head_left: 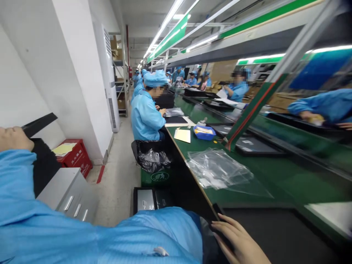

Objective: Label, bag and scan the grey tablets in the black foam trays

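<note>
At the far left, my left hand (15, 139) is raised, its fingers curled at the edge of a black flat panel (41, 124). The fingertips are hidden, and more black material (45, 165) hangs below, above a grey drawer cabinet. My right hand (238, 236) is low on the right, at the bench's front edge. Its fingers lie over the near rim of a large black shallow frame (277, 231) that rests flat on the green bench. Behind this frame lie crumpled clear plastic bags (220, 168).
A green bench (277, 179) runs into the distance, with a blue basket (204, 132) and a yellow paper (182, 135). A slanted post (255, 106) rises from it. A lined bin (152, 157) and a seated co-worker (147, 113) are ahead. The grey cabinet (62, 187) and red box (75, 156) stand left.
</note>
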The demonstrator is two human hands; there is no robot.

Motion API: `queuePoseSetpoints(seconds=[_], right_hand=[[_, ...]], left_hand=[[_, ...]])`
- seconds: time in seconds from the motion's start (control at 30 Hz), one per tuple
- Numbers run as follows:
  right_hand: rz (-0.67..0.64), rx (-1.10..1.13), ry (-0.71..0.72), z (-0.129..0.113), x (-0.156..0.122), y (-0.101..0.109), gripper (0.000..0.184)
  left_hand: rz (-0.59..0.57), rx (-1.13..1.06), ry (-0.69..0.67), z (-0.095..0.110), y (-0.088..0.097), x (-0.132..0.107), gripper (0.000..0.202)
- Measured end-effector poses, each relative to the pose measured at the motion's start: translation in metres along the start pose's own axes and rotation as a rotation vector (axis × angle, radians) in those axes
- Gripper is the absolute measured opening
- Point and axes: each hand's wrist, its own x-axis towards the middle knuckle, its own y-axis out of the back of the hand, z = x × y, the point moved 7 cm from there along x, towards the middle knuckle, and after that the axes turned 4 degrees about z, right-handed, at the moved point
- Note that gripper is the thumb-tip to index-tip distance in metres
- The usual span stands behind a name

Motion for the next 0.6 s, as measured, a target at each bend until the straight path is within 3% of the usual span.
queuePoseSetpoints(seconds=[0.07, 0.17, 0.27, 0.3, 0.4, 0.47, 0.53, 0.6], right_hand=[[-0.003, 0.005, -0.022, -0.004, 0.004, 0.002, 0.026], [0.020, 0.029, -0.065, 0.000, 0.007, 0.007, 0.024], [0.085, 0.076, -0.210, 0.007, 0.015, 0.025, 0.027], [0.116, 0.106, -0.291, 0.007, 0.020, 0.033, 0.030], [0.225, 0.327, -0.592, -0.004, 0.035, 0.061, 0.042], [0.305, 0.613, -0.759, -0.019, 0.046, 0.071, 0.055], [0.420, 0.873, -0.887, -0.032, 0.053, 0.079, 0.069], [0.509, 0.945, -0.962, -0.039, 0.051, 0.088, 0.072]], left_hand=[[0.065, -0.143, -0.167, 0.040, 0.009, -0.009, 0.044], [0.026, -0.255, -0.336, 0.105, 0.017, -0.037, 0.031], [-0.025, -0.286, -0.499, 0.178, 0.018, -0.073, 0.019], [0.014, -0.320, -0.577, 0.204, 0.021, -0.087, 0.019], [0.306, -0.533, -0.879, 0.280, 0.051, -0.140, 0.015], [0.458, -0.752, -1.059, 0.322, 0.074, -0.184, 0.007], [0.451, -1.013, -1.157, 0.357, 0.095, -0.223, 0.002], [0.354, -1.301, -1.214, 0.387, 0.113, -0.260, 0.006]])
